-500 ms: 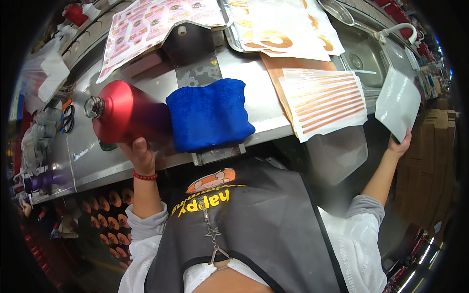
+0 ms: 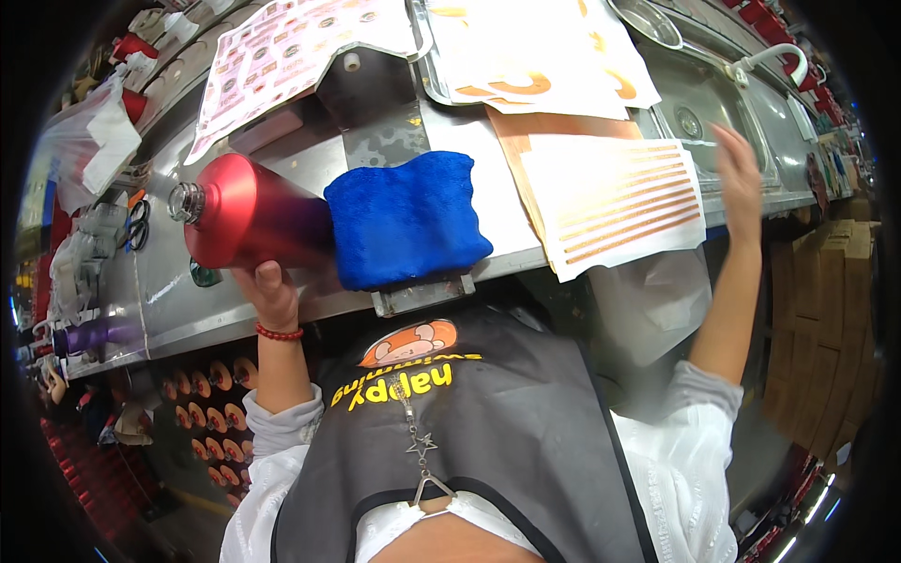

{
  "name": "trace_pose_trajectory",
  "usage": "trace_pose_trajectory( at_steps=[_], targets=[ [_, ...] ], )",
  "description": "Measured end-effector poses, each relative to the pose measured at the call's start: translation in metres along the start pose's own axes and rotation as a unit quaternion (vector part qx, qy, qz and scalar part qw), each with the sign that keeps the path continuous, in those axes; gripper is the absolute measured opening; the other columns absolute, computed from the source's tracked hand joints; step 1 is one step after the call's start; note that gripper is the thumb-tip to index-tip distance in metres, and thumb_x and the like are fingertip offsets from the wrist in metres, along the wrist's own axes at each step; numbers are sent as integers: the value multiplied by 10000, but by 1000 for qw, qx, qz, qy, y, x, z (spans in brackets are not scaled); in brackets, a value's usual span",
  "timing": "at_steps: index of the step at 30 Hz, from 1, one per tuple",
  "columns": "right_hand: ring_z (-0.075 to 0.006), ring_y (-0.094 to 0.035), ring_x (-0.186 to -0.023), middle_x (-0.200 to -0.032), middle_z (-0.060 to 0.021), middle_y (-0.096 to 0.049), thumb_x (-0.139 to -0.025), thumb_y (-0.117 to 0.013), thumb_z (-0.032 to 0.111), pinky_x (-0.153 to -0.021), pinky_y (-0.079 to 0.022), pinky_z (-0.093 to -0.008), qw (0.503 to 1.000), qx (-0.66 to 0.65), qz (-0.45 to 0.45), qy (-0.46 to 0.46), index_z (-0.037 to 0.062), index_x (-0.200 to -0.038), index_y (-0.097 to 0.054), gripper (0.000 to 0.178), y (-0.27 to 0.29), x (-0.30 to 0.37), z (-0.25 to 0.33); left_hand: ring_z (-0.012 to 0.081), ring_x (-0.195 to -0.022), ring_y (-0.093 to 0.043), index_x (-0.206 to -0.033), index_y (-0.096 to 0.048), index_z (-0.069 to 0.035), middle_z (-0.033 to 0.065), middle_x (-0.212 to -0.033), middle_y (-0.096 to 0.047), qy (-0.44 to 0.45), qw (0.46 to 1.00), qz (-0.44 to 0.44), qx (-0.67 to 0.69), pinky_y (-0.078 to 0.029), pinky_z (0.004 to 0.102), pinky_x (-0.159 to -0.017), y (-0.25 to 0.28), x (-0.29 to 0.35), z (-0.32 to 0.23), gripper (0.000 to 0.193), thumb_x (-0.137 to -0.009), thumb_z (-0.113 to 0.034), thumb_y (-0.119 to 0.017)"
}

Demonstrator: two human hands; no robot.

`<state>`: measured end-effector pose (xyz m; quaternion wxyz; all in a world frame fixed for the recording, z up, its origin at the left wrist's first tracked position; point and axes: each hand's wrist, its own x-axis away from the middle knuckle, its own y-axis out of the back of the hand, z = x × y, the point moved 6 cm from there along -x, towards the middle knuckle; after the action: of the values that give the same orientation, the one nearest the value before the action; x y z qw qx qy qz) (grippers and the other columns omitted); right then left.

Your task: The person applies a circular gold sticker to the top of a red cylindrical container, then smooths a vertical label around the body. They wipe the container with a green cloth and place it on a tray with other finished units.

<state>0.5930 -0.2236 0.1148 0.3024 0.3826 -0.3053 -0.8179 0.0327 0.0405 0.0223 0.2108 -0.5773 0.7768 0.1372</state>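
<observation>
Over the table (image 2: 511, 225), the red bottle (image 2: 253, 211) lies sideways just beside the blue cloth (image 2: 408, 220), probably best held level and unrolled by the left hand (image 2: 269, 296) cupping its near side, while the right hand (image 2: 740, 178), blurred, looks empty, fingers extended.

Sink (image 2: 715, 89) set into the steel counter (image 2: 178, 305) at right, white faucet (image 2: 770, 60) mounted beside it. Round metal bowl (image 2: 649, 23) parked just past the sink's far side. Brown cartons (image 2: 821, 319) stacked at far right, below counter level. Translucent bin (image 2: 648, 310) placed under the counter's near edge. Dark-handled scissors (image 2: 138, 225) left on the counter at left, plastic bag (image 2: 80, 145) set beyond them. Purple bottle (image 2: 89, 335) laid near the left end, partly blurred. Orange-and-white discs (image 2: 218, 418) ranged in rows below the counter.
</observation>
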Motion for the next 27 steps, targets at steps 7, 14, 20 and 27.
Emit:
trace_pose_trajectory(
  at_steps=[7,14,20,27],
  targets=[
    [-297,-493,-1300,-1452,-88,-523,-917,-559,30,-1081,-450,-388,918,231,315,61,177,-1252,-715,397,-193,-78,103,220,-1238,-513,-1489,-339,-17,96,-1401,-491,15,999,-21,-36,-428,374,-1037,3,11,10,949,-859,-635,-689],
    [-315,-518,-1246,-1379,-90,-551,-904,-515,-1,-1033,-491,-408,878,331,316,143,245,-1283,-695,487,-235,-147,80,224,-1226,-530,-1475,-352,2,104,-1400,-496,45,997,-1,-62,-462,381,-1008,18,34,31,978,-845,-675,-671],
    [-294,-546,-1242,-1372,-107,-567,-942,-458,-35,-1069,-458,-378,887,261,352,146,199,-1261,-713,471,-229,-148,102,231,-1222,-539,-1475,-349,-17,100,-1389,-500,68,995,18,-74,-471,396,-1012,23,44,34,966,-842,-669,-675],
    [-284,-562,-1226,-1336,-74,-579,-1057,-468,245,-1045,-471,-386,870,310,370,101,243,-1305,-673,322,-206,-96,109,232,-1217,-544,-1467,-361,-13,103,-1382,-509,84,994,6,-70,-472,393,-1009,34,49,37,957,-833,-644,-701]
  ],
)
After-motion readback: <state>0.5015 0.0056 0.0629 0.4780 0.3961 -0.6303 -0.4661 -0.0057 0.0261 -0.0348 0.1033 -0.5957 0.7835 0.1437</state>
